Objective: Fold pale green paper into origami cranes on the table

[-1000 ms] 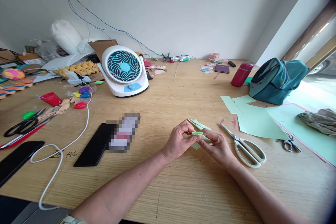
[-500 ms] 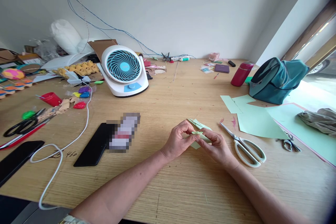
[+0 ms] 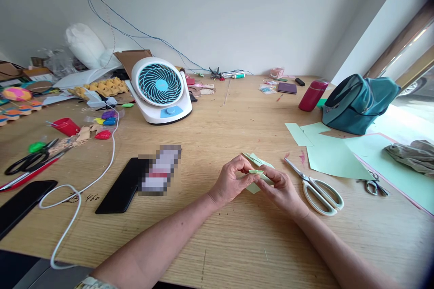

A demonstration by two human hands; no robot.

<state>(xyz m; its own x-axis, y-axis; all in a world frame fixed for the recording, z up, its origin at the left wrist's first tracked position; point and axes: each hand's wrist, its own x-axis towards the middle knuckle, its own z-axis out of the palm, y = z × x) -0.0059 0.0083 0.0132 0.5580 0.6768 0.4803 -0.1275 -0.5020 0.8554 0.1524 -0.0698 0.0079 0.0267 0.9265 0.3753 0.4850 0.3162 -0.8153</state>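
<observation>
Between both hands is a small folded piece of light green paper, its lower part hidden by my fingertips. My left hand pinches its left side with thumb and forefinger. On the other side, the thumb and fingers of my right hand are closed on the same piece. More green paper pieces lie on the table just behind and beneath the hands. White-handled scissors rest to the right of my right hand, blades pointing up and left.
Larger green paper sheets lie at the right, near a teal bag and a dark red bottle. A white fan stands at back left. Left of my hands are a black phone and a white cable.
The folded green paper has tilted slightly between my fingertips. Both hands stay in nearly the same place, and everything else on the table is unchanged.
</observation>
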